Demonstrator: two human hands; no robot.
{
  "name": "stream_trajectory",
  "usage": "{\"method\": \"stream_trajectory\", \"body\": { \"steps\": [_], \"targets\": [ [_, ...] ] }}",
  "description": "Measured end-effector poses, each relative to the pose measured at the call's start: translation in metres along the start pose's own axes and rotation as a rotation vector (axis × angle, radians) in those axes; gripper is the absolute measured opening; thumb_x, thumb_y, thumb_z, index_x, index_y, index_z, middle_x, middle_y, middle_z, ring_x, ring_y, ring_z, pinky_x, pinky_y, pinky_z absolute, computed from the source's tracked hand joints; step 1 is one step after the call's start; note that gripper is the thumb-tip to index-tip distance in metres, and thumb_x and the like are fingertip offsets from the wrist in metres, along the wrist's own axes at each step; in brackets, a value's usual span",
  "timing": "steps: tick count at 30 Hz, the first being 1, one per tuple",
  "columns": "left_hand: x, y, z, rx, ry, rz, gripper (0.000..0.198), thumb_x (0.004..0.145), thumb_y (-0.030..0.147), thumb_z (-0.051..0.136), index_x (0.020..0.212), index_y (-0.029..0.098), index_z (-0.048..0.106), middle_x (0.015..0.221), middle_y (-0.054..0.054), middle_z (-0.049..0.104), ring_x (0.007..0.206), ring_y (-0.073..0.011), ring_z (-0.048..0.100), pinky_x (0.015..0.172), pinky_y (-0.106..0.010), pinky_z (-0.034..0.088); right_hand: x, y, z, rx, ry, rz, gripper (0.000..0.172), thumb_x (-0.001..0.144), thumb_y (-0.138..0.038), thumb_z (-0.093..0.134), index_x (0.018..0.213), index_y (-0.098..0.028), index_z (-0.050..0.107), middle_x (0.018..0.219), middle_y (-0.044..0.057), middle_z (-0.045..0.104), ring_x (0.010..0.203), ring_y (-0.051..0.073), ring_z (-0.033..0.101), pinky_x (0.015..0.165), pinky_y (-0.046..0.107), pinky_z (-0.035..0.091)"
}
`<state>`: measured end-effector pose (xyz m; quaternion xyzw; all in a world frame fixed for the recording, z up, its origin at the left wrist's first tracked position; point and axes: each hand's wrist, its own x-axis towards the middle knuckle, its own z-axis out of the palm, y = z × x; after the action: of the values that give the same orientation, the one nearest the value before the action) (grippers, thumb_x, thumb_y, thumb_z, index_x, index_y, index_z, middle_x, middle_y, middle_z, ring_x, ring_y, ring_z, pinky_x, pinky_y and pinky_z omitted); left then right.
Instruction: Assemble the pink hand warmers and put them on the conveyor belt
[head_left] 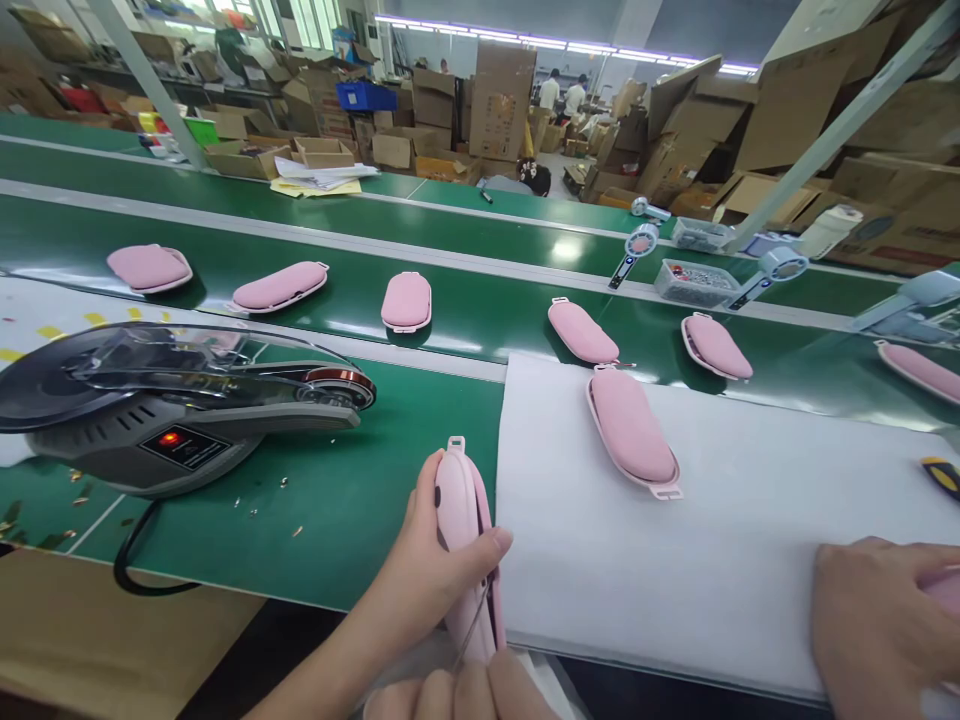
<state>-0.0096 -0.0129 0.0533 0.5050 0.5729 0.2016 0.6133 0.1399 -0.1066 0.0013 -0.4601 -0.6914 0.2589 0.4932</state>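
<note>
My left hand [442, 560] is wrapped round a pink oval case [459, 505], its thumb pressed over the narrow gap along the side. The case stands on end, with a small slotted tab at its top and a dark oval spot on its left side. At the bottom edge, my right hand [465, 695] is closed against the lower end of the case. A thin dark strand or tool [474, 625] runs from the gap down to those fingers; its kind cannot be made out. Another pink case [634, 425] lies on the white sheet [720, 560] to the right.
A co-worker's hand [870, 615] grips a partly visible pink item at the right edge. To the left stands a grey machine [180, 440] with a red light. Several pink cases lie along the green conveyor [487, 320]. Pale blue handheld fans [637, 248] and a clear parts box [694, 282] sit beyond.
</note>
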Motion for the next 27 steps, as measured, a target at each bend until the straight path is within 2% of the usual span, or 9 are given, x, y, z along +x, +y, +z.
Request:
{"method": "stream_trajectory", "body": {
  "steps": [4, 5, 7, 10, 14, 17, 20, 23, 27],
  "targets": [
    [-0.001, -0.002, 0.001, -0.001, -0.007, -0.026, 0.096, 0.072, 0.045, 0.064, 0.147, 0.026, 0.007, 0.138, -0.015, 0.039, 0.127, -0.0344, 0.041, 0.103, -0.047, 0.035, 0.009, 0.032, -0.130, 0.043, 0.049, -0.065, 0.042, 0.084, -0.057, 0.043, 0.056, -0.032, 0.060, 0.042, -0.011, 0.060, 0.035, 0.001, 0.056, 0.029, 0.005, 0.038],
    [-0.001, -0.003, 0.002, -0.001, -0.005, -0.034, 0.097, 0.071, 0.045, 0.064, 0.147, 0.027, 0.007, 0.136, -0.014, 0.042, 0.124, -0.0338, 0.044, 0.101, -0.047, 0.037, 0.009, 0.038, -0.153, 0.049, 0.083, -0.079, 0.047, 0.085, -0.061, 0.037, 0.056, -0.032, 0.060, 0.038, -0.011, 0.057, 0.034, 0.001, 0.054, 0.027, 0.005, 0.037],
    [0.000, -0.006, 0.003, -0.006, -0.005, -0.037, 0.098, 0.070, 0.045, 0.066, 0.147, 0.027, 0.007, 0.131, -0.014, 0.046, 0.117, -0.0323, 0.051, 0.098, -0.046, 0.041, 0.005, 0.046, -0.178, 0.051, 0.114, -0.085, 0.059, 0.088, -0.064, 0.024, 0.057, -0.030, 0.061, 0.035, -0.011, 0.052, 0.032, 0.001, 0.052, 0.028, 0.006, 0.036],
    [0.003, -0.010, 0.003, -0.016, -0.016, -0.032, 0.101, 0.070, 0.046, 0.067, 0.147, 0.027, 0.005, 0.129, -0.013, 0.048, 0.113, -0.0308, 0.054, 0.095, -0.045, 0.043, -0.006, 0.050, -0.180, 0.069, 0.208, -0.091, 0.067, 0.093, -0.057, 0.012, 0.061, -0.028, 0.063, 0.032, -0.010, 0.048, 0.030, 0.001, 0.050, 0.028, 0.008, 0.037],
    [0.002, -0.009, 0.003, -0.015, -0.010, -0.047, 0.101, 0.070, 0.046, 0.066, 0.147, 0.028, 0.004, 0.130, -0.014, 0.046, 0.114, -0.0314, 0.053, 0.096, -0.046, 0.042, -0.015, 0.053, -0.176, 0.077, 0.445, -0.178, 0.054, 0.097, -0.045, 0.022, 0.060, -0.033, 0.060, 0.029, -0.013, 0.041, 0.025, 0.002, 0.042, 0.023, 0.008, 0.031],
    [-0.002, -0.006, 0.005, -0.013, 0.013, -0.041, 0.098, 0.069, 0.045, 0.065, 0.147, 0.029, 0.008, 0.132, -0.013, 0.044, 0.115, -0.0319, 0.052, 0.096, -0.047, 0.042, -0.008, 0.048, -0.175, -0.090, 0.260, -0.219, 0.060, 0.094, -0.052, 0.021, 0.052, -0.029, 0.056, 0.027, -0.012, 0.040, 0.023, 0.002, 0.038, 0.023, 0.009, 0.028],
    [-0.004, -0.010, 0.010, 0.106, 0.075, 0.000, 0.101, 0.067, 0.044, 0.067, 0.147, 0.029, 0.007, 0.136, -0.014, 0.037, 0.118, -0.0337, 0.048, 0.094, -0.048, 0.043, 0.006, 0.034, -0.162, -0.338, 0.054, -0.162, 0.070, 0.089, -0.063, 0.016, 0.046, -0.024, 0.055, 0.028, -0.009, 0.043, 0.028, 0.002, 0.046, 0.029, 0.010, 0.030],
    [-0.003, -0.022, 0.012, 0.163, 0.082, 0.059, 0.091, 0.072, 0.043, 0.059, 0.147, 0.026, 0.011, 0.127, -0.013, 0.040, 0.117, -0.0310, 0.048, 0.096, -0.047, 0.041, 0.020, 0.019, -0.139, -0.470, 0.018, -0.076, 0.064, 0.086, -0.064, 0.029, 0.042, -0.025, 0.055, 0.028, -0.007, 0.044, 0.035, 0.004, 0.054, 0.033, 0.011, 0.030],
    [0.003, -0.040, 0.010, 0.191, 0.117, 0.067, 0.066, 0.081, 0.040, 0.046, 0.143, 0.026, 0.027, 0.117, -0.009, 0.044, 0.110, -0.0260, 0.052, 0.098, -0.044, 0.041, 0.037, -0.006, -0.117, -0.528, 0.058, 0.002, 0.049, 0.083, -0.050, 0.049, 0.038, -0.029, 0.052, 0.023, -0.005, 0.037, 0.032, 0.007, 0.053, 0.028, 0.014, 0.028]
  ]
}}
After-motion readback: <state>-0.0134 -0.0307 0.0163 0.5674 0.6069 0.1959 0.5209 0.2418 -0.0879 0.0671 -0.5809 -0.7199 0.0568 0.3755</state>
